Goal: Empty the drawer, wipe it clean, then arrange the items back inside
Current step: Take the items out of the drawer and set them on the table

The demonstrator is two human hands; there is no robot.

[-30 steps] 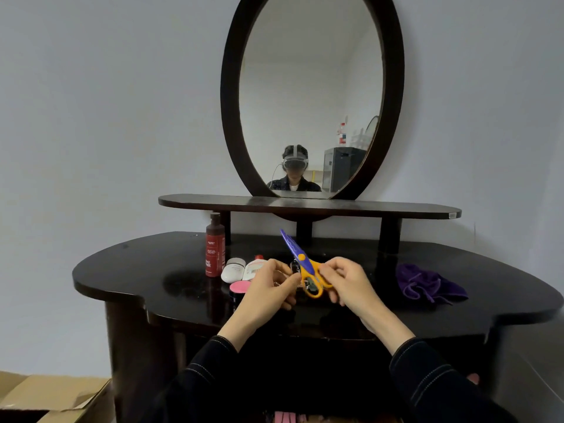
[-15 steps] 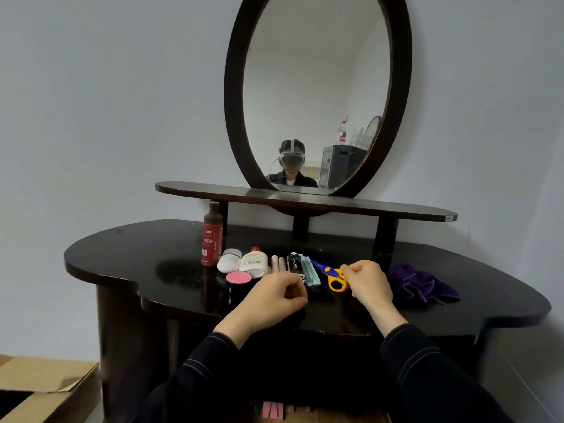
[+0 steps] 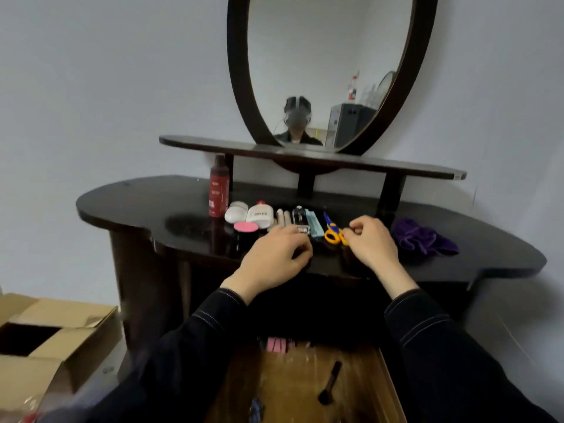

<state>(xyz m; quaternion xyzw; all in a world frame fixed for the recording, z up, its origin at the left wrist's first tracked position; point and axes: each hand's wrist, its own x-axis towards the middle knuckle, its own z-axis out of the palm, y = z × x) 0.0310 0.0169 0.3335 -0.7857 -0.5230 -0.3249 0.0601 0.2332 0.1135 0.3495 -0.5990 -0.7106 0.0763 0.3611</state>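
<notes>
Scissors [image 3: 332,232]: flat on desk [image 3: 146,206], ending row [image 3: 259,214] laid out to clear drawer [image 3: 290,380] for wiping | right hand [image 3: 374,244]: fingers [image 3: 356,231] curled at handle, grip unclear | left hand [image 3: 274,254]: loosely curled, empty.

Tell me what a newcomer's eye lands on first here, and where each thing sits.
The big oval mirror fills the top centre above the dark dressing table. Below it, the left hand and right hand reach over a row of small items: a red bottle at the left end, yellow-handled scissors by the right fingertips, a purple cloth further right. At the bottom edge, the open drawer holds a black brush.
</notes>
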